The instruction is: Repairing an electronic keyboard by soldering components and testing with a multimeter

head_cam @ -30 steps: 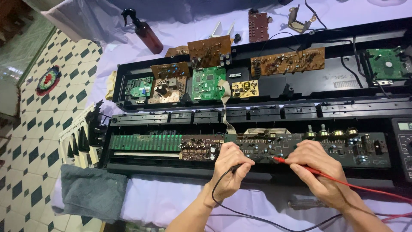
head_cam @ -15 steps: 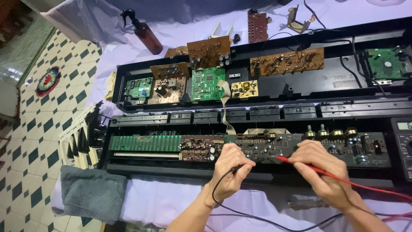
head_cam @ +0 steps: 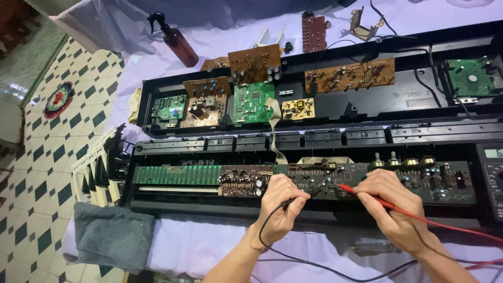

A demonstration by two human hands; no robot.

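Observation:
My left hand [head_cam: 280,207] grips a black test probe [head_cam: 299,198], its tip on the long dark circuit board [head_cam: 419,181] inside an opened black keyboard case [head_cam: 173,207]. A black lead [head_cam: 314,264] runs from it down over the cloth. My right hand [head_cam: 390,204] pinches a red test probe [head_cam: 352,188], tip touching the same board just right of the black one. Its red lead [head_cam: 450,225] trails off to the right. A meter [head_cam: 493,173] with a display sits at the far right edge.
The rear case half [head_cam: 367,102] holds green, brown and yellow circuit boards. A brown spray bottle [head_cam: 175,42] stands at the back on the lilac cloth [head_cam: 209,246]. A grey towel [head_cam: 112,236] hangs at the front left. Loose keys [head_cam: 97,167] lie left; a tiled floor [head_cam: 36,157] is beyond.
Both hands stay on the board; the red probe tip has shifted very slightly. Nothing else has moved.

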